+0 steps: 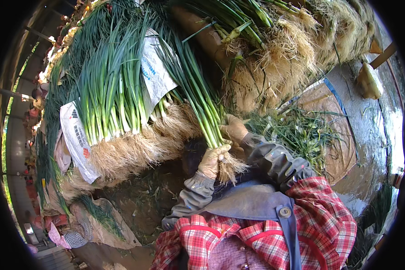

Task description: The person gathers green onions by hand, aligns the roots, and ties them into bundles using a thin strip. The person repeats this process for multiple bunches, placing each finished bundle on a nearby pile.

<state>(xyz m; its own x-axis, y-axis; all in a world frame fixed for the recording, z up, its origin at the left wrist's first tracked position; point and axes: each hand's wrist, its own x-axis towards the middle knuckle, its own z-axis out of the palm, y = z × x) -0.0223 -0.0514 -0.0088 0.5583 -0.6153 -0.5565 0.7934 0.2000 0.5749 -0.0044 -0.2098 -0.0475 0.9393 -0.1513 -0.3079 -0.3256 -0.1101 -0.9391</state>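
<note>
My left hand (pixel 210 162), in a pale glove, is closed around the white ends of a small bunch of green onions (pixel 202 114). Its pale roots (pixel 232 167) hang out below my fist, and its green leaves slant up and away to the left. At the right side of the stalks is my right hand (pixel 235 131), also gloved, with its fingertips at the bunch; its other fingers are partly hidden. To the left, a row of green onions (pixel 113 114) lies with the roots (pixel 128 155) towards me, beside a white printed sack (pixel 155 67).
Uncleaned green onions with thick roots (pixel 273 64) are heaped at upper right. Below them, loose leaf trimmings (pixel 297 131) cover part of a brown sheet (pixel 344 141). Another printed white sack (pixel 76 138) lies at left. A person in a checked head covering (pixel 76 238) is at lower left.
</note>
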